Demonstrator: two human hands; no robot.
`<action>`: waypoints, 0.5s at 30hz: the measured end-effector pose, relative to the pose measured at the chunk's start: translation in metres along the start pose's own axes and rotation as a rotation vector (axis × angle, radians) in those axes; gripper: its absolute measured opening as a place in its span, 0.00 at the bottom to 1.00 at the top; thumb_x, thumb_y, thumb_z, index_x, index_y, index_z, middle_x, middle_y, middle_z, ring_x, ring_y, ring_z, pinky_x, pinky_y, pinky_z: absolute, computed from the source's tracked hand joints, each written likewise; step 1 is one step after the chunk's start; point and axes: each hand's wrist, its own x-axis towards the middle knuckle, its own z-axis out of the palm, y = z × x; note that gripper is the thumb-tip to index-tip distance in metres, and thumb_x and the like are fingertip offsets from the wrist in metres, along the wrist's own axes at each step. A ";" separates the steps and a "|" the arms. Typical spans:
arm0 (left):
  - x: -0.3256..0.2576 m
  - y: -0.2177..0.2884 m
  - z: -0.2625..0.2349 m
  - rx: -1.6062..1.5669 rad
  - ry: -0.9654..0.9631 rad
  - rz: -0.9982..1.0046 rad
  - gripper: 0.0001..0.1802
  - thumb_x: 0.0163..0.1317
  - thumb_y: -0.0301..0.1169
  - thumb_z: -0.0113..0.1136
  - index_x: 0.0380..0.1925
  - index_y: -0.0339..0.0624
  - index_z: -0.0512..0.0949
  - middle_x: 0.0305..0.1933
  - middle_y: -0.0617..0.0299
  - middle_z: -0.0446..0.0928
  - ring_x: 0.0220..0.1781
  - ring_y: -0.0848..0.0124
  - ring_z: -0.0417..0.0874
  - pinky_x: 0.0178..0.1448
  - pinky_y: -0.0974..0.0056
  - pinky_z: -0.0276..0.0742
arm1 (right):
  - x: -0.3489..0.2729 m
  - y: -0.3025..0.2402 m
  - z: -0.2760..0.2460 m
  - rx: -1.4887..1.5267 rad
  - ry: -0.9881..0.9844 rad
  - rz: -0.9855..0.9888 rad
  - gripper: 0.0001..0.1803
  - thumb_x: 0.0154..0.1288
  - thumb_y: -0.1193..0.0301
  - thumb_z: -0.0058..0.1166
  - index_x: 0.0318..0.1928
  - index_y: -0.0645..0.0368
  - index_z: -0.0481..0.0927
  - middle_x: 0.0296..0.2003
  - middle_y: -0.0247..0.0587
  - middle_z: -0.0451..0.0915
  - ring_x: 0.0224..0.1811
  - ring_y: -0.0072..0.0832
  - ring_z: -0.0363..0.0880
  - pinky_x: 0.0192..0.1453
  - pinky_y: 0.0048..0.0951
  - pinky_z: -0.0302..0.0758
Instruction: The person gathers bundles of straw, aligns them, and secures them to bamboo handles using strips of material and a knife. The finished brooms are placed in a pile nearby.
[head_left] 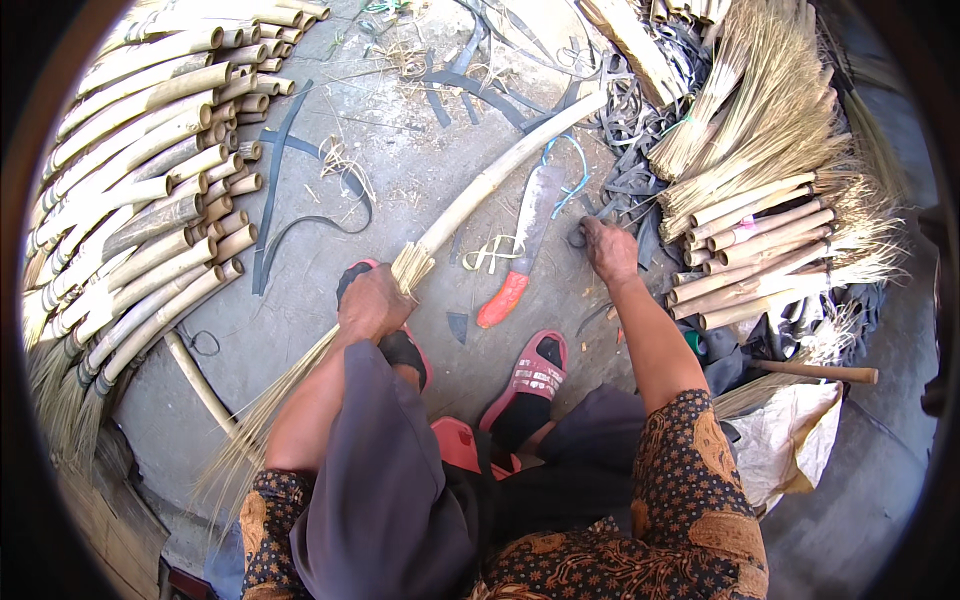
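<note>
My left hand is closed around a bundle of broom straw, whose cut ends fan out past my fingers. A long pale bamboo stick runs from the bundle's cut end toward the upper right. The loose straw tips trail back along my left forearm. On the right, my right hand reaches to the floor beside a heap of dark rubber strips, its fingers pinched on a dark strip. Between my hands lies a machete with a red handle, next to a blue cord.
Finished-looking brooms with bamboo handles are stacked at the left. Straw bundles and short-handled pieces lie at the right, above a white sack. Loose dark strips are strewn on the floor. My sandalled feet stand in the middle.
</note>
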 end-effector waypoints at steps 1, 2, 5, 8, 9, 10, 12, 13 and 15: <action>-0.001 -0.001 0.000 0.007 0.008 -0.001 0.27 0.58 0.41 0.73 0.53 0.34 0.84 0.51 0.38 0.87 0.55 0.43 0.88 0.61 0.47 0.83 | -0.002 -0.003 -0.001 0.103 -0.034 0.047 0.11 0.73 0.63 0.57 0.51 0.50 0.85 0.41 0.53 0.86 0.46 0.51 0.86 0.51 0.50 0.82; -0.001 -0.003 -0.002 0.004 0.034 0.007 0.27 0.58 0.41 0.73 0.53 0.34 0.84 0.52 0.38 0.86 0.56 0.43 0.88 0.62 0.46 0.82 | -0.005 -0.008 -0.001 0.147 0.082 0.016 0.13 0.76 0.60 0.56 0.52 0.53 0.84 0.34 0.57 0.85 0.39 0.52 0.87 0.47 0.46 0.82; -0.001 -0.007 -0.003 -0.007 0.094 0.005 0.25 0.59 0.40 0.72 0.51 0.35 0.84 0.51 0.39 0.87 0.55 0.43 0.88 0.62 0.46 0.83 | -0.017 -0.030 -0.007 0.551 0.070 0.034 0.14 0.79 0.61 0.54 0.51 0.57 0.84 0.34 0.52 0.86 0.39 0.45 0.88 0.48 0.41 0.82; 0.001 -0.010 -0.003 -0.019 0.087 0.040 0.24 0.60 0.39 0.71 0.51 0.34 0.83 0.49 0.38 0.87 0.55 0.43 0.88 0.60 0.45 0.83 | -0.031 -0.073 -0.014 1.051 0.055 0.139 0.15 0.82 0.66 0.50 0.60 0.60 0.77 0.36 0.38 0.82 0.39 0.28 0.85 0.45 0.30 0.79; 0.000 -0.012 -0.003 -0.026 0.070 0.038 0.23 0.60 0.39 0.70 0.50 0.33 0.83 0.49 0.38 0.87 0.54 0.42 0.88 0.60 0.45 0.83 | -0.036 -0.090 -0.017 1.262 0.031 0.240 0.15 0.83 0.67 0.49 0.62 0.60 0.75 0.36 0.35 0.81 0.39 0.26 0.84 0.45 0.28 0.79; 0.000 -0.013 -0.003 -0.033 0.072 0.043 0.23 0.61 0.39 0.70 0.51 0.34 0.83 0.49 0.38 0.87 0.55 0.43 0.88 0.60 0.45 0.83 | -0.041 -0.104 -0.026 1.356 -0.022 0.258 0.18 0.82 0.71 0.50 0.66 0.62 0.69 0.37 0.33 0.77 0.34 0.22 0.78 0.42 0.23 0.76; -0.003 -0.015 -0.003 -0.062 0.067 0.049 0.23 0.61 0.38 0.69 0.52 0.35 0.83 0.50 0.39 0.87 0.56 0.43 0.88 0.60 0.46 0.84 | -0.052 -0.132 -0.044 1.346 -0.073 0.247 0.18 0.81 0.73 0.49 0.66 0.63 0.69 0.37 0.32 0.75 0.32 0.20 0.75 0.40 0.23 0.74; -0.004 -0.017 -0.004 -0.077 0.064 0.037 0.23 0.62 0.39 0.70 0.52 0.35 0.83 0.50 0.39 0.87 0.56 0.44 0.88 0.60 0.46 0.84 | -0.058 -0.148 -0.052 1.389 -0.111 0.256 0.17 0.81 0.74 0.49 0.65 0.63 0.69 0.37 0.32 0.75 0.30 0.19 0.73 0.40 0.23 0.73; -0.007 -0.018 -0.005 -0.108 0.057 0.044 0.23 0.62 0.39 0.70 0.53 0.35 0.83 0.51 0.39 0.86 0.57 0.44 0.88 0.60 0.47 0.84 | -0.068 -0.181 -0.061 1.082 0.019 -0.014 0.17 0.82 0.71 0.49 0.64 0.66 0.68 0.43 0.40 0.78 0.39 0.24 0.78 0.46 0.27 0.75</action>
